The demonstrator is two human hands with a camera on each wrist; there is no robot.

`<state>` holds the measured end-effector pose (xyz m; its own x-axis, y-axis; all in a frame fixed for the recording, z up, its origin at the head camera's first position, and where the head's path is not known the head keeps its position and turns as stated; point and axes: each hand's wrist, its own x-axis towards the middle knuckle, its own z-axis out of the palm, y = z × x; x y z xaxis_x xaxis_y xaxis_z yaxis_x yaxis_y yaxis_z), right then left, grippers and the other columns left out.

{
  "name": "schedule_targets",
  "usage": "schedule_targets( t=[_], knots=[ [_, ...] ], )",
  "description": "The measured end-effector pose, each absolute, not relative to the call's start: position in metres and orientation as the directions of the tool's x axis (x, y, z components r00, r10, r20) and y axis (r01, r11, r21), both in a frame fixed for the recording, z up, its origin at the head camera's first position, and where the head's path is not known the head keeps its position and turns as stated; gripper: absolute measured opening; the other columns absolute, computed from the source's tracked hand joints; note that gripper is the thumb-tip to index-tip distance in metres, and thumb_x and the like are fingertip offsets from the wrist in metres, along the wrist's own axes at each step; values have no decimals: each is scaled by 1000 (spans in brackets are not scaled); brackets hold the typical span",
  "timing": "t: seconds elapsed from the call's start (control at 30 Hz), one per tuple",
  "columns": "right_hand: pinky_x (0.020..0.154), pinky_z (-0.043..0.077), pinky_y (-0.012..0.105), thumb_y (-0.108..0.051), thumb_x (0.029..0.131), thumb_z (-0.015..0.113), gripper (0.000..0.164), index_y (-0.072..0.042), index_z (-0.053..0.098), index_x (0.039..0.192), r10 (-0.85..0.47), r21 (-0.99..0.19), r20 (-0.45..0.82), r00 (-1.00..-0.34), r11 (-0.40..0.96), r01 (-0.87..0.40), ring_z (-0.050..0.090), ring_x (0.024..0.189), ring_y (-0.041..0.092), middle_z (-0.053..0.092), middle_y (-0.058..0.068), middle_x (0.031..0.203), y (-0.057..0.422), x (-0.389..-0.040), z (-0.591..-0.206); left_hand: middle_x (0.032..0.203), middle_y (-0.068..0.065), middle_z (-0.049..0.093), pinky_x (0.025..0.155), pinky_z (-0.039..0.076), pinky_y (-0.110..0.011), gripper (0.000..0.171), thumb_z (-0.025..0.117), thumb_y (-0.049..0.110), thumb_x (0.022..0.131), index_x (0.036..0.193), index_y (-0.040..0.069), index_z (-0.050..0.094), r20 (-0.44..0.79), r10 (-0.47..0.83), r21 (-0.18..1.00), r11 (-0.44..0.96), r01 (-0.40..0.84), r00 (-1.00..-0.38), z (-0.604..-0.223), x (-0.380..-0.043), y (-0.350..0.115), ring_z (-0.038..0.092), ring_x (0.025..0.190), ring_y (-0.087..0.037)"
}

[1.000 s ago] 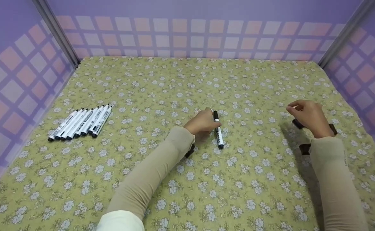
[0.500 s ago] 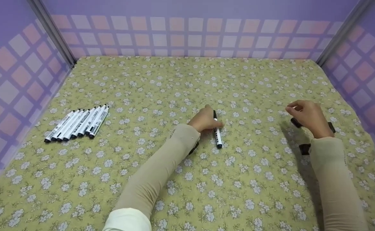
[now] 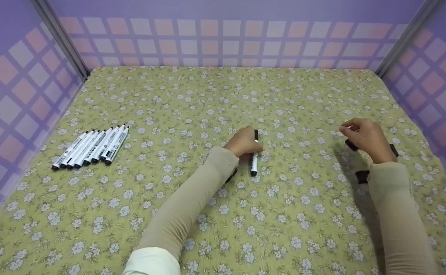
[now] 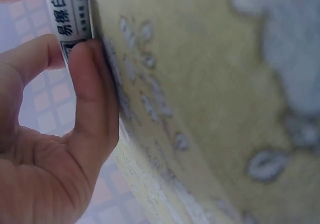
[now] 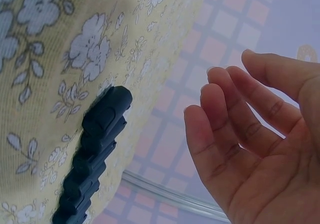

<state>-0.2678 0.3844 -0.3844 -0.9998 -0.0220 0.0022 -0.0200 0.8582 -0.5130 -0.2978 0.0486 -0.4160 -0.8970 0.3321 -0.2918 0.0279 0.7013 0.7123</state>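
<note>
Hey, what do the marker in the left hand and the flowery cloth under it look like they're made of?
The marker looks like smooth plastic: a glossy white barrel with printed lettering and a black cap. The cloth looks like woven fabric with a matte finish: the wrist views show a fine ribbed texture under the flower print.

A recording booth: purple checked walls (image 3: pixel 223 38) enclose a floral cloth (image 3: pixel 207 95).

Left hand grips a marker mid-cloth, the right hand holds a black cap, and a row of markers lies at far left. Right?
Not quite. The right hand holds nothing: in the right wrist view its fingers are loosely curled and empty, with the black caps lying on the cloth beside it. The left hand does grip a marker, and the row of markers is at far left.
</note>
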Motion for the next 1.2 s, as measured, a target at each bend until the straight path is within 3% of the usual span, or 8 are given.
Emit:
schedule_targets(
  t=[0.07, 0.27, 0.4, 0.6, 0.87, 1.0, 1.1, 1.2],
  knots=[
    [69, 50, 47, -50, 96, 49, 58, 0, 60, 125, -22, -515, 0, -1000, 857, -19, 62, 92, 40, 61, 30, 114, 385, -268, -384, 91, -10, 52, 57, 39, -29, 43, 63, 14, 87, 125, 2, 46, -290, 340, 737, 676, 18, -895, -416, -297, 45, 45, 67, -17],
    [70, 50, 49, -48, 97, 50, 56, 0, 61, 124, -27, -512, 13, -1000, 858, -30, 61, 91, 40, 61, 29, 112, 385, -268, -382, 82, -5, 50, 53, 44, -28, 20, 57, 13, 91, 108, 6, 48, -318, 351, 792, 609, -43, -881, -415, -298, 41, 49, 60, -16],
    [72, 50, 51, -49, 96, 49, 56, -1, 61, 123, -28, -510, 21, -999, 859, -35, 61, 92, 40, 62, 29, 112, 384, -268, -382, 87, -5, 52, 55, 45, -30, 30, 55, 16, 93, 122, 7, 48, -337, 350, 799, 598, -69, -874, -410, -300, 40, 50, 62, -17],
    [74, 49, 52, -44, 98, 51, 51, -1, 61, 123, -29, -512, 25, -999, 858, -38, 61, 94, 39, 62, 28, 113, 381, -268, -381, 83, -3, 49, 53, 35, -30, 45, 50, 22, 98, 141, 13, 41, -310, 367, 805, 592, -37, -877, -405, -304, 35, 36, 54, -13],
    [76, 49, 53, -49, 97, 50, 55, -3, 61, 124, -36, -517, 19, -999, 855, -41, 62, 94, 38, 62, 27, 114, 371, -267, -377, 121, -11, 60, 47, 29, -29, 48, 42, 24, 101, 148, 21, 33, -251, 397, 851, 525, -6, -883, -399, -302, 19, 28, 48, -11],
    [78, 48, 54, -48, 96, 50, 54, -3, 61, 124, -47, -533, 39, -998, 844, -60, 61, 96, 38, 63, 27, 115, 365, -267, -376, 91, -9, 60, 43, 27, -28, 45, 39, 25, 103, 147, 25, 35, -194, 411, 870, 492, 37, -891, -394, -300, 9, 24, 42, -11],
    [81, 48, 55, -45, 97, 51, 52, -3, 61, 125, -63, -543, 58, -996, 835, -84, 61, 98, 38, 63, 26, 116, 358, -267, -375, 65, -1, 46, 44, 28, -26, 42, 37, 26, 104, 147, 25, 37, -140, 427, 849, 516, 113, -893, -390, -301, 1, 25, 43, -10],
    [84, 47, 55, -42, 98, 52, 49, -3, 61, 125, -93, -549, 94, -991, 825, -129, 60, 102, 38, 63, 24, 118, 351, -267, -374, 63, 3, 42, 46, 29, -25, 42, 36, 27, 105, 148, 24, 37, -103, 439, 818, 547, 175, -892, -388, -301, -7, 26, 45, -10]
  ],
)
